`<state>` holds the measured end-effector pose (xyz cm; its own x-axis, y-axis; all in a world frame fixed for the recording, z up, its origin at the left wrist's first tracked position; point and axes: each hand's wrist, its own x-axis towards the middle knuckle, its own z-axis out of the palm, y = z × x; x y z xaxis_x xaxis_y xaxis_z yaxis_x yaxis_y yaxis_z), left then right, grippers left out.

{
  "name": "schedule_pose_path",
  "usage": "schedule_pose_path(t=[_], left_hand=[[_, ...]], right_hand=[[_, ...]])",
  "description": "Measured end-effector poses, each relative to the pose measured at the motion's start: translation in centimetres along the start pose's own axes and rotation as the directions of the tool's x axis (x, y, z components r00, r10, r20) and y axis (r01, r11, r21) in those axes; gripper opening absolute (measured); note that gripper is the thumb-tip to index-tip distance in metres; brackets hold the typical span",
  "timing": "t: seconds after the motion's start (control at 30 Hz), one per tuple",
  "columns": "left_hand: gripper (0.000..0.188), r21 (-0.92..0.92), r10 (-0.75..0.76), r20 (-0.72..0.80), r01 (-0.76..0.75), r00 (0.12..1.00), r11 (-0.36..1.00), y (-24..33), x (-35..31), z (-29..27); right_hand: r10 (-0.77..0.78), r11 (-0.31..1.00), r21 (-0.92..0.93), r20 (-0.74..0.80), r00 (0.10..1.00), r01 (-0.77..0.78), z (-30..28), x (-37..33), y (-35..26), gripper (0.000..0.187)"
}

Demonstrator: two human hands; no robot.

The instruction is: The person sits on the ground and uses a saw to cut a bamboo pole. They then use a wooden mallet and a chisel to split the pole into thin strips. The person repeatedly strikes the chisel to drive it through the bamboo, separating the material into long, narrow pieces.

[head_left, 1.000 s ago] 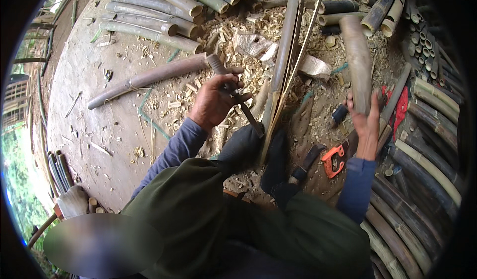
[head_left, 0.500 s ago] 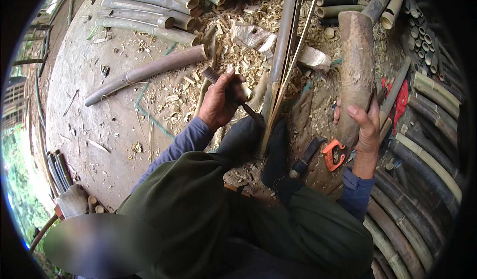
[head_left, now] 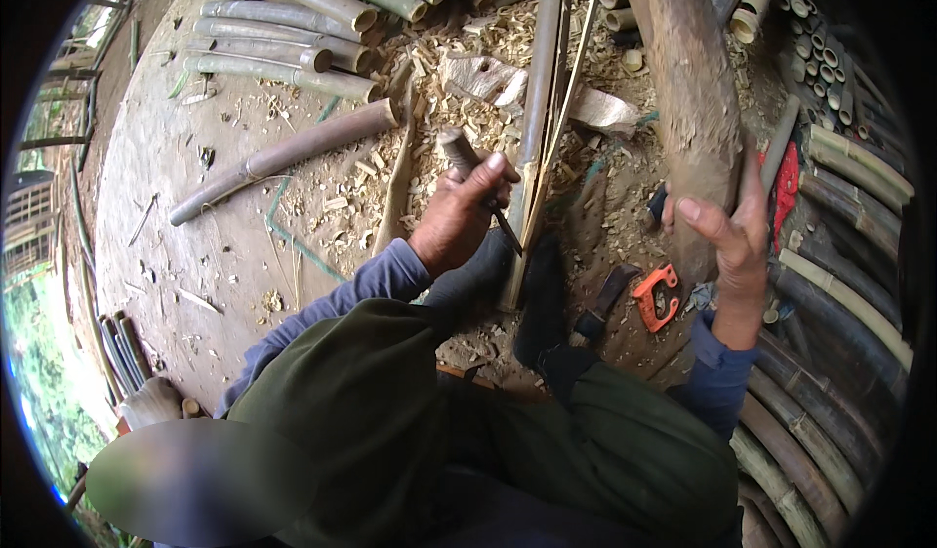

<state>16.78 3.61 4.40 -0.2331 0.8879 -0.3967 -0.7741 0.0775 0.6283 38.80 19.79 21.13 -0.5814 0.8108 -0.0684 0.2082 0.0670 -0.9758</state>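
Note:
My left hand (head_left: 455,218) is closed round a chisel (head_left: 506,230). Its wooden handle points up and left, and its thin dark blade meets the slit side of a bamboo pole (head_left: 539,123). That pole stands between my feet in dark socks, with long split strips along its right side. A thick, rough wooden club (head_left: 689,84) is in my right hand (head_left: 730,241), gripped near its lower end and held up to the right of the pole. Some of the right fingers are hidden behind the wood.
An orange saw handle (head_left: 656,297) and a dark-bladed tool (head_left: 610,297) lie right of my feet. One bamboo length (head_left: 283,162) lies at left. Cut bamboo (head_left: 293,36) lies far left; more poles (head_left: 830,304) line the right. Wood chips (head_left: 429,89) cover the ground ahead.
My left hand has moved right and turned, bringing the chisel's blade to the pole. The club's top has swung up and left, while my right hand has shifted slightly right.

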Motion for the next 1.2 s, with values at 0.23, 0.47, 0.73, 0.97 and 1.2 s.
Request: schedule_pose_path(t=[0.23,0.47,0.73,0.97,1.2], left_hand=[[0.027,0.377,0.009,0.191,-0.082,0.981,0.923,-0.1,-0.5,4.1],[0.030,0.509,0.002,0.168,-0.089,0.986,0.856,0.0,0.0,5.4],[0.031,0.449,0.003,0.122,-0.058,0.993,0.892,-0.6,0.8,6.1],[0.029,0.496,0.002,0.135,-0.069,0.991,0.865,-1.3,1.5,5.6],[0.029,0.481,0.022,0.096,-0.066,0.995,0.874,-1.2,1.1,5.6]], right_hand=[[-0.302,0.850,-0.346,0.295,0.906,0.397,0.9,3.0,-2.8,0.078],[-0.291,0.835,-0.383,0.300,0.908,0.394,-1.0,4.3,-4.6,0.077],[-0.101,0.546,-0.710,0.471,0.876,0.445,-1.9,4.7,-1.1,0.062],[-0.359,0.889,-0.239,0.166,0.919,0.390,-3.5,5.1,-1.4,0.076],[-0.118,0.669,-0.660,0.360,0.925,0.342,-3.5,5.0,-1.1,0.076]])
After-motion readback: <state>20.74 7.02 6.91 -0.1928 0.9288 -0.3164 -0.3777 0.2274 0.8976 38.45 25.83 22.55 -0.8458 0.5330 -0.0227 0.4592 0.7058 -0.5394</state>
